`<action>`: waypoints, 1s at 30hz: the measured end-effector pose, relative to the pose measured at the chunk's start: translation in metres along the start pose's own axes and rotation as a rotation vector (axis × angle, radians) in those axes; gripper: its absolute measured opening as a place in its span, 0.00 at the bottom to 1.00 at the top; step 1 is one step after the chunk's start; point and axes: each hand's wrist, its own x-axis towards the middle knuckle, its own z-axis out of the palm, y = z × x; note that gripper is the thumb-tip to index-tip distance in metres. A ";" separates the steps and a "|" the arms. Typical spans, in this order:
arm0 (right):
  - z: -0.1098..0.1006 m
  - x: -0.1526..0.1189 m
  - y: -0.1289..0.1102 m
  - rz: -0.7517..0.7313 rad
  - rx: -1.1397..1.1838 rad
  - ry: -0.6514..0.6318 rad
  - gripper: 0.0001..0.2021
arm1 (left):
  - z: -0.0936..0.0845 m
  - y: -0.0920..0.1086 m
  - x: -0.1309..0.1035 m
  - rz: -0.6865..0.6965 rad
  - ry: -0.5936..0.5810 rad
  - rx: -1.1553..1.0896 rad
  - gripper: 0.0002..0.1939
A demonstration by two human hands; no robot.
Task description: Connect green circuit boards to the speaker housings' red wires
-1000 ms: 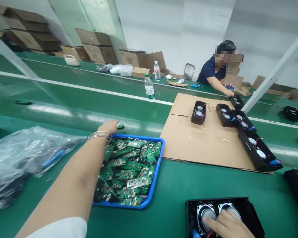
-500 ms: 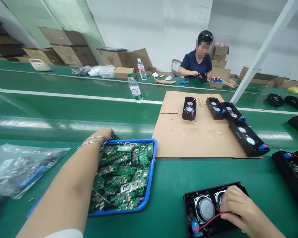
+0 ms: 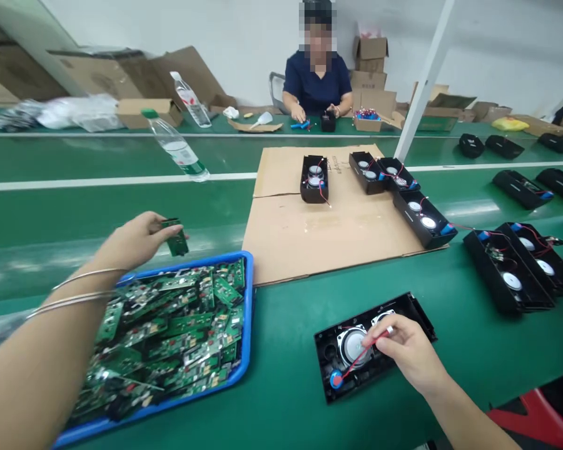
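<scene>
Pinched in the fingers of my left hand (image 3: 136, 242) is a small green circuit board (image 3: 176, 240), held above the far edge of a blue tray (image 3: 247, 312) full of similar boards. My right hand (image 3: 410, 345) grips a red wire (image 3: 358, 359) between thumb and fingers, its white connector end showing at the fingertips. Below that hand an open black speaker housing (image 3: 371, 377) lies on the green table. Two round speakers (image 3: 355, 345) sit inside it, one partly covered by my fingers. The wire runs to a blue cylindrical cell (image 3: 336, 379) in the housing's near-left corner.
Several open speaker housings (image 3: 422, 219) stand on and beside a cardboard sheet (image 3: 286, 240). A water bottle (image 3: 181, 153) stands beyond the tray. Across the table a co-worker (image 3: 316, 81) handles parts. A slanted white post (image 3: 425, 81) rises behind the cardboard.
My left hand has lifted from the tray's far edge with a circuit board now plainly in view. My right hand has raised the wire's end off the housing. The view has shifted right.
</scene>
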 end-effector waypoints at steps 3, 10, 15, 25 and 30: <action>0.004 0.009 0.000 0.115 0.096 0.012 0.12 | 0.009 0.015 -0.044 -0.077 -0.103 -0.201 0.12; 0.000 0.018 -0.002 0.140 -0.057 -0.046 0.12 | 0.076 0.028 -0.162 -0.268 -0.561 -1.040 0.21; 0.005 0.026 -0.001 0.123 0.302 -0.278 0.06 | 0.104 0.029 -0.180 -0.445 -0.660 -1.389 0.25; 0.019 0.027 -0.004 -0.092 0.025 -0.254 0.04 | 0.122 0.036 -0.189 -0.267 -0.545 -1.251 0.16; 0.037 0.021 -0.006 -0.583 -0.718 -0.127 0.08 | 0.125 0.041 -0.197 -0.228 -0.536 -1.219 0.16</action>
